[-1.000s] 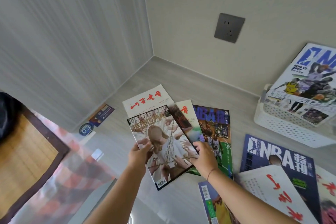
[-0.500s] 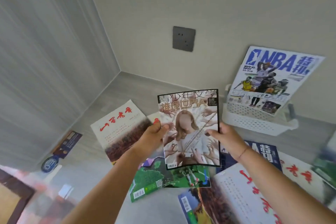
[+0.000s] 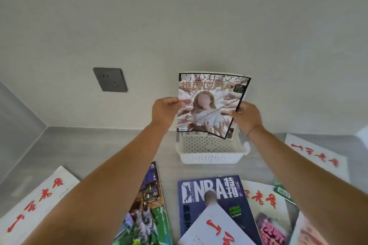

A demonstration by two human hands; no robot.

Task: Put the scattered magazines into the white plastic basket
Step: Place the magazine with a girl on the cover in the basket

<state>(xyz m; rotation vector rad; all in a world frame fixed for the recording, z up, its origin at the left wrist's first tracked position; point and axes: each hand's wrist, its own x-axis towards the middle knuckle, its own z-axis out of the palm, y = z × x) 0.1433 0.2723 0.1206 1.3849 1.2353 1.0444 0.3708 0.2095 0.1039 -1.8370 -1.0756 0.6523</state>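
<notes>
I hold a magazine (image 3: 211, 103) with a pale cover and black title band upright above the white plastic basket (image 3: 211, 157), which stands on the floor against the wall. My left hand (image 3: 164, 110) pinches its left edge and my right hand (image 3: 246, 117) pinches its right edge. The magazine's lower edge hangs just over the basket's far side and hides what is behind it. Several more magazines lie scattered on the floor nearer me, among them a dark blue NBA issue (image 3: 213, 199) and a green basketball issue (image 3: 147, 211).
White magazines with red script lie at the left (image 3: 35, 203), right (image 3: 316, 157) and front (image 3: 215, 228). A grey wall socket (image 3: 110, 79) sits left of the basket. The walls meet in a corner at the far left.
Both hands carried the pale-cover magazine up and forward from the floor pile to above the basket. The view swung right, bringing the basket to the centre.
</notes>
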